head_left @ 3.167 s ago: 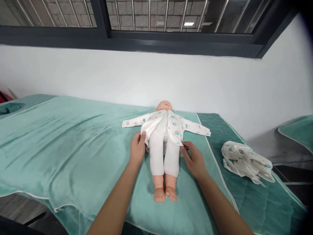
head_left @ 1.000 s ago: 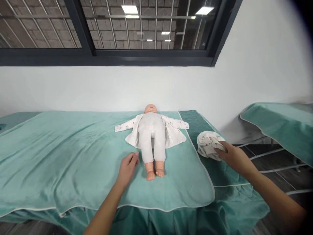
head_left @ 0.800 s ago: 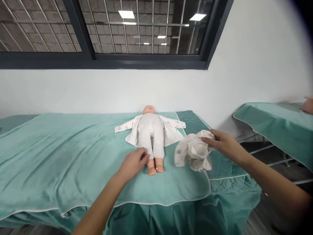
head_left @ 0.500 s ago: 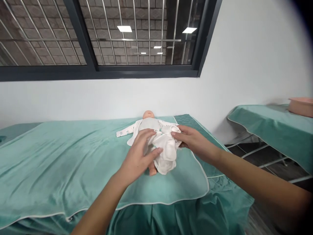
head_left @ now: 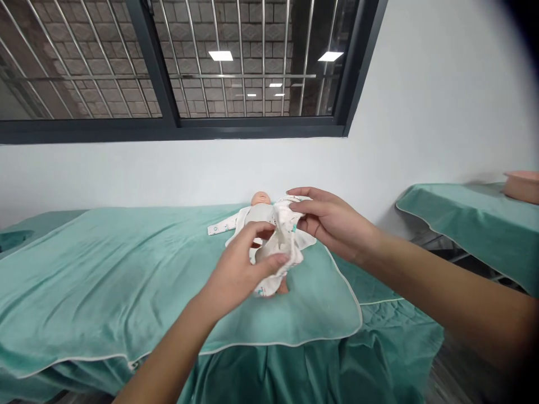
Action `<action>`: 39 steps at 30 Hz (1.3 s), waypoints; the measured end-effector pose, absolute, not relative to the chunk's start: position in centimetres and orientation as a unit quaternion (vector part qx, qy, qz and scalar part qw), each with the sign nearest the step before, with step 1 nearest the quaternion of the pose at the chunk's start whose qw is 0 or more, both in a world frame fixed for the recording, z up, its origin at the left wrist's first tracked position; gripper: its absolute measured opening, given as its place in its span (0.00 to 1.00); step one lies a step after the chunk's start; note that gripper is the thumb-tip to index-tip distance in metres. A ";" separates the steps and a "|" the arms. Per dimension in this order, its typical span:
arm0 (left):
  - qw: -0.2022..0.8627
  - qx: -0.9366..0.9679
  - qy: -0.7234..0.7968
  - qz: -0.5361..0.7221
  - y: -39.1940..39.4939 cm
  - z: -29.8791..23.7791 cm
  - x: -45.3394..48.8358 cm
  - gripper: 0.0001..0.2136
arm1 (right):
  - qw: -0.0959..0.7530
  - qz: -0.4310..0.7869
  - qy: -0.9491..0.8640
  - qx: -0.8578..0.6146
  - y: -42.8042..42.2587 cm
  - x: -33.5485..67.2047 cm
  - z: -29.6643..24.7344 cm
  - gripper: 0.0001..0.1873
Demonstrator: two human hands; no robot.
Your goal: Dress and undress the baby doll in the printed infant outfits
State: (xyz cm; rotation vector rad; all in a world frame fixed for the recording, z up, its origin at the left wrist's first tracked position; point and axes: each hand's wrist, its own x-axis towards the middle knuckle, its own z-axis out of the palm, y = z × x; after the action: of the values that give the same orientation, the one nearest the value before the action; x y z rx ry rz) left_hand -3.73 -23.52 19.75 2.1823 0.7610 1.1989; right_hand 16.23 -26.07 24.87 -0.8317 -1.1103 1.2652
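Printed baby clothes [head_left: 281, 247] hang bunched between both my hands above the doll [head_left: 260, 209], lifted off the bed's right edge where they lay a second ago. My left hand [head_left: 241, 269] pinches the lower folds; my right hand [head_left: 332, 221] grips the top edge. With both hands on the cloth, I judge I am opening it out. A pink basin [head_left: 522, 185] sits on the neighbouring bed [head_left: 463, 224]; its contents are hidden.
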 end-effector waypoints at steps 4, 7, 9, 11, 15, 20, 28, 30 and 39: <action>0.251 0.801 0.262 0.476 -25.4 20.1 -2.6 0.21 | 0.625 0.479 -0.516 -0.338 -27.1 15.5 26.1 0.24; 0.198 0.809 0.243 0.497 -26.2 20.7 -2.0 0.23 | 0.620 0.442 -0.557 -0.331 -27.7 15.1 26.5 0.15; 0.185 0.810 0.242 0.502 -26.3 21.1 -1.7 0.20 | 0.603 0.434 -0.583 -0.330 -28.0 14.8 26.7 0.13; 0.205 0.791 0.263 0.513 -26.3 21.4 -1.7 0.13 | 0.573 0.423 -0.619 -0.332 -28.2 14.7 26.9 0.16; 0.307 0.666 0.312 0.604 -25.4 22.1 -3.1 0.06 | 0.510 0.269 -0.718 -0.391 -27.9 15.3 26.9 0.13; 0.489 0.545 0.253 0.632 -23.8 23.2 -4.4 0.05 | 0.472 0.115 -0.746 -0.455 -26.4 16.1 25.9 0.04; 0.613 0.676 0.260 0.316 -21.8 21.4 -4.8 0.18 | 0.564 0.277 -0.627 -0.461 -22.8 16.3 24.2 0.07; 0.595 0.664 0.270 0.364 -21.2 21.1 -4.7 0.16 | 0.558 0.340 -0.621 -0.432 -22.3 16.3 23.3 0.09; 0.588 0.613 0.294 0.438 -19.3 19.6 -3.4 0.16 | 0.307 0.439 -0.751 -0.385 -22.0 15.6 19.9 0.16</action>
State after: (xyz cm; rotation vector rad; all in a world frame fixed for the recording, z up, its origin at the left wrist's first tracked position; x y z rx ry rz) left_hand -3.40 -19.30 19.57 1.4277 0.6843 1.0215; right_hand 15.59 -22.05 19.91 -1.0193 -1.9873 1.1624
